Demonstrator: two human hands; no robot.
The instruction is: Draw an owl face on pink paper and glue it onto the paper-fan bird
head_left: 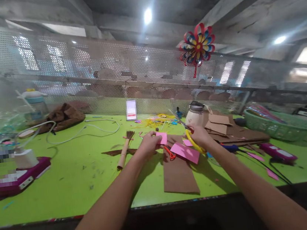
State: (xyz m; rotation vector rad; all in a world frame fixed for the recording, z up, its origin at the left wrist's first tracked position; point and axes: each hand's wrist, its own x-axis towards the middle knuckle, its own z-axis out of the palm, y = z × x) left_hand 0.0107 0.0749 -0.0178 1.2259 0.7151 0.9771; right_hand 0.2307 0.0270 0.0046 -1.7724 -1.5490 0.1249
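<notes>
My left hand (149, 144) pinches a small piece of pink paper (162, 138) above the table. In my right hand (200, 135) is a pair of scissors with yellow handles (194, 142), the blades pointing up and to the left. A larger pink sheet (185, 153) lies between my hands on a strip of brown cardboard (179, 177). Another small pink piece sits close to my right hand. Red-handled scissors (170, 152) rest on the cardboard too. Left of my left hand lies a rolled brown paper stick with a frayed top (125, 150).
Purple power strips (21, 176) stand at left and right, with white and black cables. Behind my right hand are a white jar (194, 113), stacked brown card (218, 122) and a green basket (280, 123). A phone (131, 110) leans on the mesh screen near yellow scraps (157, 122).
</notes>
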